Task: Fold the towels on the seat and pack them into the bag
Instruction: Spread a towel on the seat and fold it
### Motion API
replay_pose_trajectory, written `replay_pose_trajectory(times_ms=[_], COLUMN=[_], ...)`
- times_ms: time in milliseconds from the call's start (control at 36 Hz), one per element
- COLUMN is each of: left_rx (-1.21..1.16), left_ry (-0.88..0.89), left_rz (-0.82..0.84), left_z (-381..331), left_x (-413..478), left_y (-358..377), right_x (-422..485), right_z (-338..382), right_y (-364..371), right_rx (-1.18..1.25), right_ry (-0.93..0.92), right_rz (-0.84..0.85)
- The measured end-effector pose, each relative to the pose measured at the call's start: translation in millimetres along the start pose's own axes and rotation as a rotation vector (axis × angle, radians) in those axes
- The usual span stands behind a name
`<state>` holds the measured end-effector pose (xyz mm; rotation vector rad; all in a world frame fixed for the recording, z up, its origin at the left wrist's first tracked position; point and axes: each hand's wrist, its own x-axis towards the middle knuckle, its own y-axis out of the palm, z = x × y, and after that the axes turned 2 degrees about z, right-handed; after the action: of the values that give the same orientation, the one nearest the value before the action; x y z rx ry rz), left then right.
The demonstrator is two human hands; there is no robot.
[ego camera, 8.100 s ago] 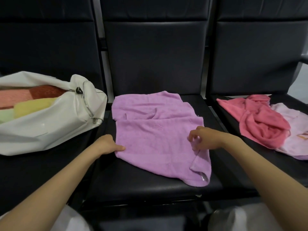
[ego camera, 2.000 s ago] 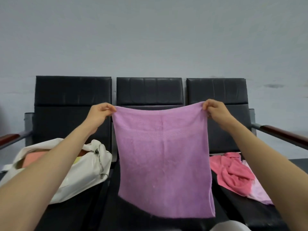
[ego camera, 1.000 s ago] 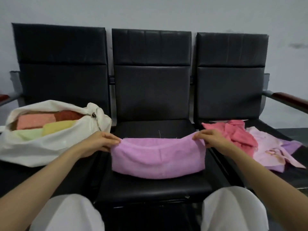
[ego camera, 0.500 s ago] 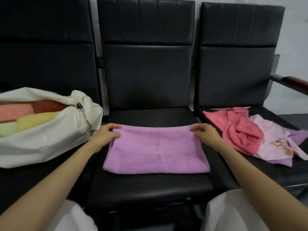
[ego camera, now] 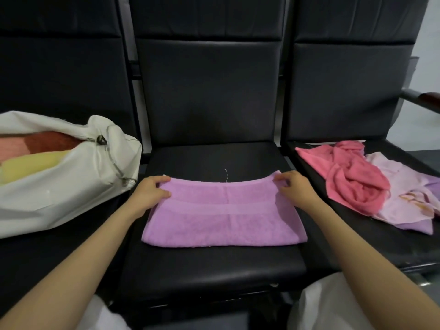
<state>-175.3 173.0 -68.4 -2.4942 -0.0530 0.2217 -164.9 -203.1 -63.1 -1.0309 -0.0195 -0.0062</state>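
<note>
A purple towel (ego camera: 223,217), folded in half, lies flat on the middle black seat (ego camera: 214,265). My left hand (ego camera: 150,191) pinches its far left corner. My right hand (ego camera: 294,186) pinches the far right corner. On the left seat sits a white bag (ego camera: 71,184), open, with folded pink, red-brown and yellow towels inside. A crumpled pink towel (ego camera: 352,177) and a pale pink-lilac towel (ego camera: 409,198) lie loose on the right seat.
Three black seats stand in a row with tall backrests behind. A wooden armrest (ego camera: 428,101) sticks out at the far right. My knees in white cloth show at the bottom edge.
The towel was held up spread in the air, then lowered and folded in half onto the middle seat. Both hands stay at its far corners, and the far edge is lifted slightly.
</note>
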Motion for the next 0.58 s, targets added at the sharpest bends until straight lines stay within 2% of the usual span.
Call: replay_pose_trajectory(times_ms=[83,194,250,333,389,472,528,583], left_rx=[-0.06,0.226,0.314,0.477,0.498,0.525,0.61,0.719], left_ry=[-0.012,-0.007,0.012,0.191,0.352,0.437,0.435,0.342], left_rz=[-0.007,0.043,-0.008,-0.171,-0.202,-0.065,0.061,0.199], left_z=[1,14,16,6,-3,-12,-12,-4], left_x=[-2,-6,-9,-19,-28,-39,-42,-44], left_y=[-5,1,7,18,27,46,61,73], right_x=[-3,-5,-8,-10,-12,-20,-27,-36], right_z=[1,-2,-1,3,10,30,43,49], right_y=[-4,7,10,12,13,24,38,56], right_rx=[0.014,-0.132,-0.214,-0.285,-0.282,-0.228,-0.261,-0.301], right_ry=[0.0,0.053,0.095,0.054,-0.035,-0.157,-0.143,-0.082], right_rz=[-0.015,0.159,0.194,0.067,0.001,-0.013,0.128,0.311])
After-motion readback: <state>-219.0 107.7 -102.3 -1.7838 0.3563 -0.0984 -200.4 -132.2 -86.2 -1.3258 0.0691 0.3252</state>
